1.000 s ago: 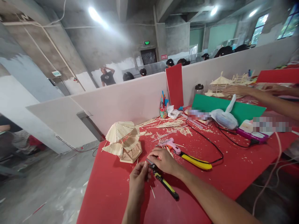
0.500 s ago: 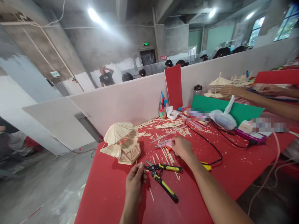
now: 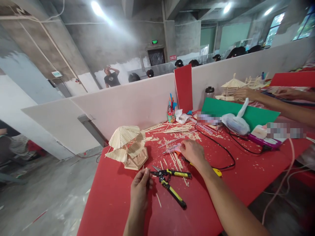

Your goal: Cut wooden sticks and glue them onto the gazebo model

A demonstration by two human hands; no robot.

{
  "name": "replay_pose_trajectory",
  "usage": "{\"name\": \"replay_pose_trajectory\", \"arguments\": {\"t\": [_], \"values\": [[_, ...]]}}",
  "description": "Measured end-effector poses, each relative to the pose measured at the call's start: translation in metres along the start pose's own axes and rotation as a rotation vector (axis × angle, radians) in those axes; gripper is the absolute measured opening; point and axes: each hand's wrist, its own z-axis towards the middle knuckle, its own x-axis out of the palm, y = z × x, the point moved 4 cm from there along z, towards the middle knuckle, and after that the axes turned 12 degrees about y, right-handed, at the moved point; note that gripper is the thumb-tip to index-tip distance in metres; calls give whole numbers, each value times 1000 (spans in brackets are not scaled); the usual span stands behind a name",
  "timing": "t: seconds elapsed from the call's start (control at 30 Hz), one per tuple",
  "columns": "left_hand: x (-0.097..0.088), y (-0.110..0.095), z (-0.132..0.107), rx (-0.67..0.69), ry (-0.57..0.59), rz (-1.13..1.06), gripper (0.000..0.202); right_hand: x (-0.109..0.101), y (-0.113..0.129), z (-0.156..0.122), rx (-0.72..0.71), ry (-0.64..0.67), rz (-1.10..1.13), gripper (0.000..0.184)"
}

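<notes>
My right hand (image 3: pixel 193 152) is closed round the handle of a pink hot glue gun (image 3: pixel 172 148), whose nozzle points left above the red tabletop. Thumb and fingers of my left hand (image 3: pixel 140 185) are pressed together; a tiny pale bit shows at the fingertips, too small to name. Just right of these fingertips, yellow-and-black cutting pliers (image 3: pixel 169 180) lie with handles spread. Beyond my left hand stands a small model pavilion (image 3: pixel 128 146) made of thin wooden sticks, with slanted roof panels and a base. Loose wooden sticks (image 3: pixel 176 160) lie below the glue gun.
More sticks (image 3: pixel 177 127) and scraps lie at the back, near a cup of pens (image 3: pixel 171 117). A yellow-handled tool (image 3: pixel 217 172) rests beside my right forearm. A black cable (image 3: pixel 232 157) loops across the table (image 3: pixel 236 186). Behind a green board (image 3: pixel 241 113), another person's hand (image 3: pixel 246 94) touches a second stick model.
The view has shifted very slightly. The right hand remains on the glue gun and the left hand keeps its pinch, with little visible movement.
</notes>
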Motion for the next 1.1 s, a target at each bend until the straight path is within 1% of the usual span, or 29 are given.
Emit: {"name": "replay_pose_trajectory", "arguments": {"t": [0.03, 0.07, 0.13, 0.2, 0.33, 0.43, 0.53, 0.63, 0.7, 0.77, 0.83, 0.87, 0.93, 1.0, 1.1], "values": [[1, -1, -1, -2, 7, 6, 43, 0, 3, -5, -59, -12, 27, 24], [2, -2, -2, -5, 16, 15, 42, 2, 5, -10, -120, 3, 48, 22], [4, -4, -3, -6, 31, 29, 42, 9, 3, -23, -188, 73, 36, 20], [5, -5, -3, -2, 31, 30, 43, 17, -9, -38, -189, 86, -22, 19], [8, -7, -4, -13, 10, -2, 48, 23, -37, -62, -124, -6, -165, 13], [10, -7, -4, -32, 17, -16, 49, 25, -51, -68, -62, -46, -231, 14], [11, -6, -5, -38, 33, -18, 49, 29, -60, -66, -48, -18, -283, 16], [12, -4, -6, -34, 57, -12, 47, 33, -68, -66, -65, 30, -231, 17], [14, -3, -6, -26, 69, -8, 45, 32, -70, -69, -123, 51, -82, 17], [16, -3, -6, -14, 79, 0, 43, 29, -63, -72, -247, 80, 128, 20], [17, -4, -7, 2, 88, 9, 41, 24, -46, -74, -408, 118, 310, 25], [18, -5, -7, 9, 92, 12, 41, 21, -35, -74, -479, 128, 363, 27], [17, -6, -7, 26, 92, 13, 41, 15, -10, -71, -622, 111, 375, 30], [15, -6, -7, 41, 76, 7, 41, 12, 13, -66, -732, 97, 327, 34], [11, -7, -5, 62, 44, -14, 44, 12, 35, -56, -839, 61, 294, 36]]}}
